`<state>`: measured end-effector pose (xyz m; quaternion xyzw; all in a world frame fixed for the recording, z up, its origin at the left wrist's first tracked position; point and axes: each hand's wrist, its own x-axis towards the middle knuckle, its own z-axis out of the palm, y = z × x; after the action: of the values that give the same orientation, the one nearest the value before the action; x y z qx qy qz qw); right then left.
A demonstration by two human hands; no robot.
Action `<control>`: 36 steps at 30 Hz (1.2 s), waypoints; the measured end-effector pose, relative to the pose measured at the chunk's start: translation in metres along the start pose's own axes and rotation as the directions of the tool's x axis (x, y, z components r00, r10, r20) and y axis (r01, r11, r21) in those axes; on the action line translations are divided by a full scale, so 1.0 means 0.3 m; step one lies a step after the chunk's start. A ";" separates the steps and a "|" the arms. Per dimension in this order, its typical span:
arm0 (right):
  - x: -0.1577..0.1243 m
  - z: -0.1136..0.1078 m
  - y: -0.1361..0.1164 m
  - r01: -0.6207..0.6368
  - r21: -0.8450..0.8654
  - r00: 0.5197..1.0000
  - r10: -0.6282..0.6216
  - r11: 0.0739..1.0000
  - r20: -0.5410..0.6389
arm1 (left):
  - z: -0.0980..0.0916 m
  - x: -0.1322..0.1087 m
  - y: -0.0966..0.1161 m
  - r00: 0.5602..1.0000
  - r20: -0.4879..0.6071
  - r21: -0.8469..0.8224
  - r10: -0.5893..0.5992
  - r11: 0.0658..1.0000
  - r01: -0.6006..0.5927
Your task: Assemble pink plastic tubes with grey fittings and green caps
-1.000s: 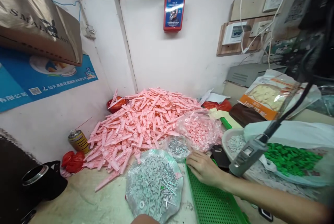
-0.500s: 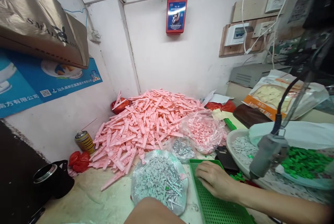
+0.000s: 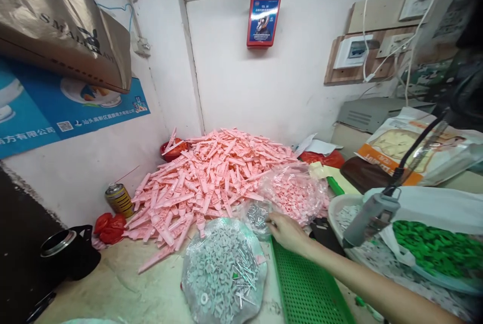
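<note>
Your right hand [image 3: 285,231], one, set at the end of a forearm coming in from the lower right: fingers bent and drawn together; whether they grip a piece, you cannot tell. Your left hand: out of view, leaving the right as the nearer one shown. Small clear bag of metal pieces [image 3: 256,216], one: immediately left of your fingertips, which reach its right edge; roundish, no clear long axis. Green perforated tray [image 3: 309,284], one: on the near side of your hand, long axis running back towards you and slanting right. Clear bag of pink parts [image 3: 294,190], one: just beyond your hand. Heap of long pink parts [image 3: 211,178]: beyond and left. Bag of pale grey pieces [image 3: 217,268], one, metal pins among them: left and nearer you. Grey corded tool [image 3: 372,221], one: tilted, well to the hand's right.
</note>
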<state>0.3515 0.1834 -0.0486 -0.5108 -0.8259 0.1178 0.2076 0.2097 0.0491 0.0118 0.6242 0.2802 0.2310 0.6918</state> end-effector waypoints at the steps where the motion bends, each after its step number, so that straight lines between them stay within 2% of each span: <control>1: 0.039 0.016 0.006 -0.030 -0.007 1.000 0.030 1.000 0.002 | -0.056 0.036 0.011 0.997 -0.073 0.099 -0.007 0.995 0.014; 3: 0.104 0.050 0.017 -0.070 -0.028 0.997 0.071 0.997 0.019 | -0.197 0.116 0.040 0.971 -0.240 0.321 0.005 0.944 0.074; 5: 0.151 0.082 0.023 -0.106 -0.062 0.992 0.110 0.992 0.054 | -0.360 0.200 0.075 0.930 -0.366 0.505 0.041 0.848 0.161; 7: 0.179 0.105 0.026 -0.126 -0.104 0.985 0.136 0.987 0.105 | -0.521 0.278 0.106 0.888 -0.449 0.646 0.103 0.723 0.243; 9: 0.193 0.117 0.030 -0.127 -0.133 0.974 0.148 0.983 0.169 | -0.653 0.339 0.121 0.865 -0.478 0.739 0.155 0.603 0.300; 12: 0.196 0.116 0.041 -0.104 -0.134 0.958 0.135 0.986 0.251 | -0.777 0.393 0.110 0.864 -0.455 0.820 0.218 0.480 0.311; 14: 0.196 0.110 0.048 -0.090 -0.115 0.957 0.118 0.989 0.265 | -0.820 0.407 0.097 0.862 -0.435 0.838 0.262 0.468 0.280; 16: 0.199 0.105 0.050 -0.077 -0.089 0.963 0.097 0.993 0.253 | -0.839 0.406 0.095 0.839 -0.439 0.829 0.322 0.505 0.240; 18: 0.203 0.106 0.046 -0.058 -0.063 0.968 0.071 0.996 0.240 | -0.833 0.389 0.105 0.783 -0.484 0.791 0.391 0.579 0.200; 21: 0.196 0.112 0.036 -0.032 -0.025 0.973 0.036 0.999 0.228 | -0.759 0.313 0.113 0.644 -0.621 0.663 0.446 0.737 0.129; 23: 0.181 0.113 0.034 -0.038 -0.004 0.980 0.039 0.999 0.193 | -0.660 0.221 0.095 0.568 -0.715 0.538 0.407 0.840 0.076; 26: 0.153 0.104 0.044 -0.099 0.026 0.990 0.096 0.995 0.101 | -0.461 0.051 0.025 0.545 -0.792 0.326 0.275 0.945 -0.002; 27: 0.145 0.099 0.049 -0.124 0.040 0.990 0.121 0.991 0.075 | -0.393 -0.001 -0.004 0.545 -0.815 0.202 0.196 0.978 -0.050; 28: 0.138 0.095 0.054 -0.146 0.054 0.988 0.143 0.988 0.056 | -0.328 -0.045 -0.032 0.559 -0.829 -0.133 -0.009 0.974 -0.181; 29: 0.133 0.090 0.058 -0.164 0.069 0.986 0.161 0.984 0.044 | -0.269 -0.081 -0.058 0.562 -0.804 -0.393 -0.192 0.882 -0.261; 31: 0.126 0.082 0.061 -0.195 0.095 0.981 0.193 0.976 0.025 | -0.177 -0.123 -0.099 0.562 -0.720 -0.652 -0.408 0.674 -0.346; 33: 0.122 0.077 0.057 -0.225 0.119 0.974 0.228 0.967 -0.006 | -0.121 -0.134 -0.125 0.546 -0.691 -0.704 -0.473 0.613 -0.360; 36: 0.117 0.070 0.041 -0.267 0.171 0.958 0.280 0.948 -0.062 | -0.085 -0.128 -0.145 0.541 -0.709 -0.683 -0.452 0.630 -0.369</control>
<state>0.3379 0.2206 -0.0645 -0.6065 -0.7252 0.1898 0.2651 0.1629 0.0373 -0.0292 0.0628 0.4631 0.5771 0.6697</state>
